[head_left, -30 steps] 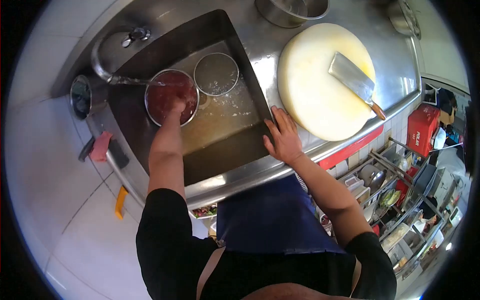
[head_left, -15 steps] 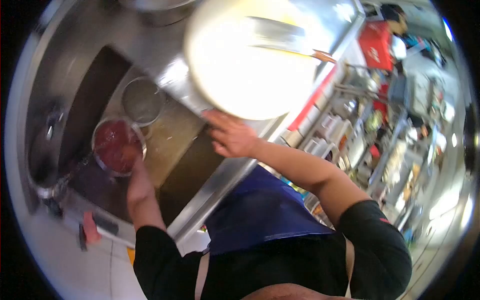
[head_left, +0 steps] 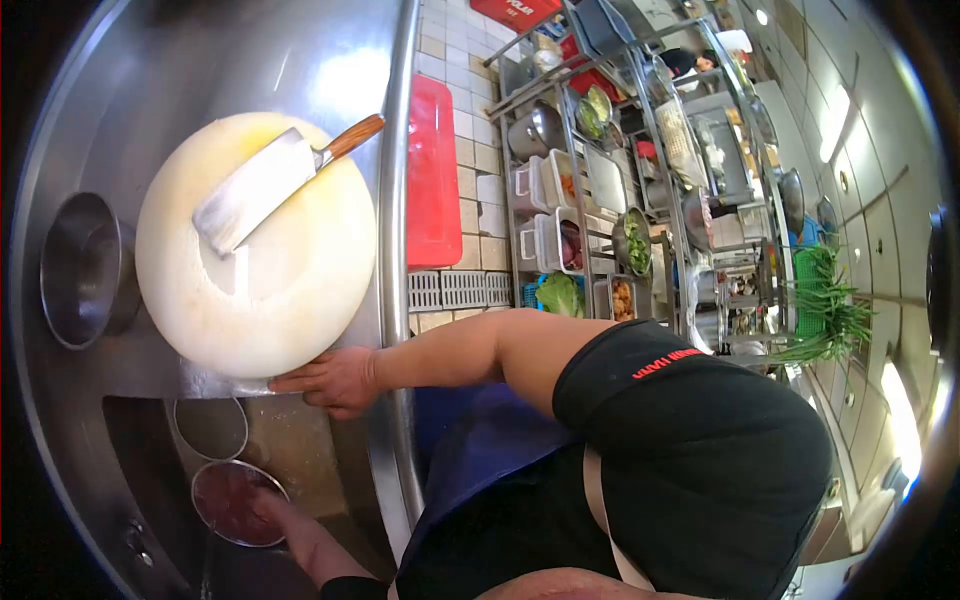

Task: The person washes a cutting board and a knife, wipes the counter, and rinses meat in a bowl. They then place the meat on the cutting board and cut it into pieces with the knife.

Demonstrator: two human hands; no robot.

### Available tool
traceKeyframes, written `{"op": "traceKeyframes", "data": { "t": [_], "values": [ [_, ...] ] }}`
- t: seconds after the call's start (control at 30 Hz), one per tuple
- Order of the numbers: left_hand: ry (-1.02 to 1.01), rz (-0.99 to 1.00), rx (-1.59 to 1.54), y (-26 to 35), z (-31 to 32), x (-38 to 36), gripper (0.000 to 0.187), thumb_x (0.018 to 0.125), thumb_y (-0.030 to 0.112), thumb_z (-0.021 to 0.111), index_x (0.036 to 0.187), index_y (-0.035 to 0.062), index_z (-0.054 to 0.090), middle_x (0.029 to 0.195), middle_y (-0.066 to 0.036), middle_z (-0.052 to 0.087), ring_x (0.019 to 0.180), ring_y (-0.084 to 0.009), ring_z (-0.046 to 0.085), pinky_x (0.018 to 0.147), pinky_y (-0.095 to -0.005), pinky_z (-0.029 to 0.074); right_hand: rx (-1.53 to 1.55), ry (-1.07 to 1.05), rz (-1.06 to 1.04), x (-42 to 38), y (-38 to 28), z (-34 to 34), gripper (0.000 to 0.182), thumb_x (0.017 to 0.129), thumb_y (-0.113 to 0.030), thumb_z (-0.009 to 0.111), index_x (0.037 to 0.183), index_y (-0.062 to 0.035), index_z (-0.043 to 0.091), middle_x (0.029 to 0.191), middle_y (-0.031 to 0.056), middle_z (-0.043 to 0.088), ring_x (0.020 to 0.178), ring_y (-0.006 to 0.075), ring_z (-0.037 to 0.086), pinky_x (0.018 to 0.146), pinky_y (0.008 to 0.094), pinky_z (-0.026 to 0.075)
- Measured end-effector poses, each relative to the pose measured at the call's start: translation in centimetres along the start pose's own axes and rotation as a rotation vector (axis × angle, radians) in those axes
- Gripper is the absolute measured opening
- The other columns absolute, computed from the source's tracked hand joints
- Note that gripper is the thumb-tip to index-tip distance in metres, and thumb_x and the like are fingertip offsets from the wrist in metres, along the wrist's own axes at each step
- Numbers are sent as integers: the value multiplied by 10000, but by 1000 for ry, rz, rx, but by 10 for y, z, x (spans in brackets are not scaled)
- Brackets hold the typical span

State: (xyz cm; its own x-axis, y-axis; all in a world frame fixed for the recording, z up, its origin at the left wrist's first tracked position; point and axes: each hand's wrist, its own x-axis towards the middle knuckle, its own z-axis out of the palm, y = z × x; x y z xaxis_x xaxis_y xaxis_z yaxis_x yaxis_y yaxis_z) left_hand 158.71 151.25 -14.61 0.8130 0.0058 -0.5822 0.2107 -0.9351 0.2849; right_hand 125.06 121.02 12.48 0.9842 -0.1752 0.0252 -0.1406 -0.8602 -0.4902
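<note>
My left hand (head_left: 276, 512) reaches into a round metal bowl (head_left: 209, 532) of reddish liquid inside the sink. Its fingers are under the surface, so whether they grip anything is hidden. My right hand (head_left: 340, 382) lies on the sink's edge with fingers stretched out, beside the rim of a thick round white cutting board (head_left: 320, 315). On that board rests a cleaver (head_left: 255, 190) with a wide blade and wooden handle. A round metal-rimmed vessel or strainer (head_left: 211, 428) sits in the sink just above the bowl.
A steel basin (head_left: 80, 270) stands left of the board on the metal counter (head_left: 300, 60). Past the counter's edge lies a red lid or tray (head_left: 430, 170) over the tiled floor. Metal racks (head_left: 560, 180) hold tubs, pans and vegetables.
The view has turned and shifted right, so the board, cleaver and sink now appear farther left. My left hand stays in the bowl and my right hand stays by the board.
</note>
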Motion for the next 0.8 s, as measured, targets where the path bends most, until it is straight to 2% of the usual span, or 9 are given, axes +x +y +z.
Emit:
{"op": "traceKeyframes", "data": {
  "t": [0.43, 0.8],
  "values": [
    [23, -141, -197, -1, 1, -6, 545, 995, 422, 614, 1333, -5, 637, 1337, -209, 649, 1175, -386, 648, 974, -498, 538, -1, -6, -5, 0, 1, 0, 442, 794, -343, 665, 1037, 18, 747, 1672, 223, 302, 1570, 361, 258, 1288, 489, 188],
    [82, -248, -352, -19, -13, 10, 591, 990, 446, 646, 1321, -43, 631, 1307, -213, 664, 1147, -381, 662, 958, -493, 549, -20, 26, -8, -1, -1, -2, 398, 809, -340, 659, 965, 10, 766, 1665, 219, 324, 1564, 359, 273, 1283, 497, 205]
  ]
}}
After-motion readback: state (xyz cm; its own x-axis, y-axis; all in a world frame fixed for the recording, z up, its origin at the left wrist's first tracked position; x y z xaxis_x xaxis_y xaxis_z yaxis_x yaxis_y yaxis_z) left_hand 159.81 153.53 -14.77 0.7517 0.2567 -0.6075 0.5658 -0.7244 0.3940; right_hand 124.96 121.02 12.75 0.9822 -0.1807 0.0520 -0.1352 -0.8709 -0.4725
